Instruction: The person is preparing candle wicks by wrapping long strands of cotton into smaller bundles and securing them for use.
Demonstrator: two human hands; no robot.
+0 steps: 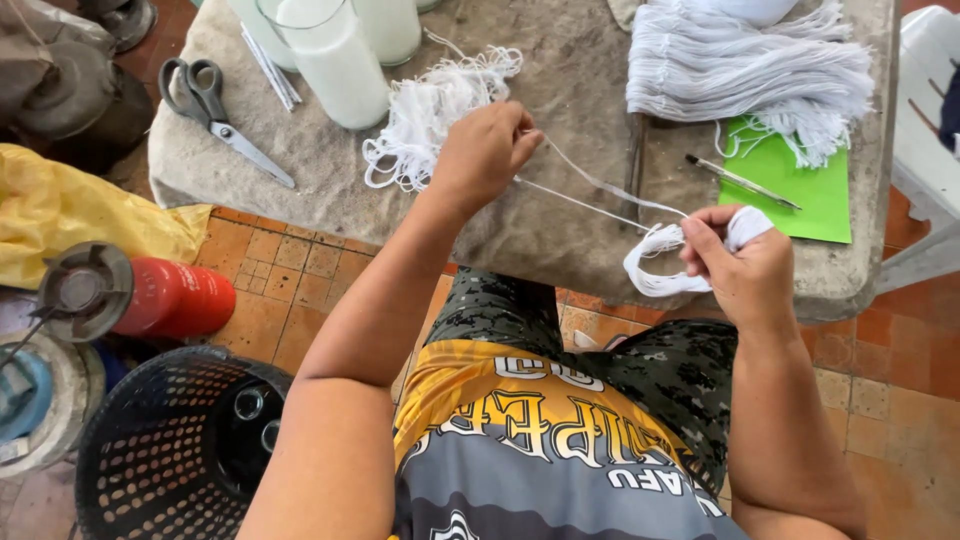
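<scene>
Left hand [485, 152] pinches a white string [590, 195] taut above the tabletop [560, 60]; right hand [740, 265] grips the string's wound loops [655, 262] at the tabletop edge. Loose string pile [425, 115] beside left hand, scissors [215, 112] farther left.

Both bare forearms reach forward from the body. The left hand [487, 152] is raised, wrist bent, fingers pinched together. The right hand [738, 262] sits lower and nearer, curled into a loose fist, thumb apparently pressed against the forefinger.
</scene>
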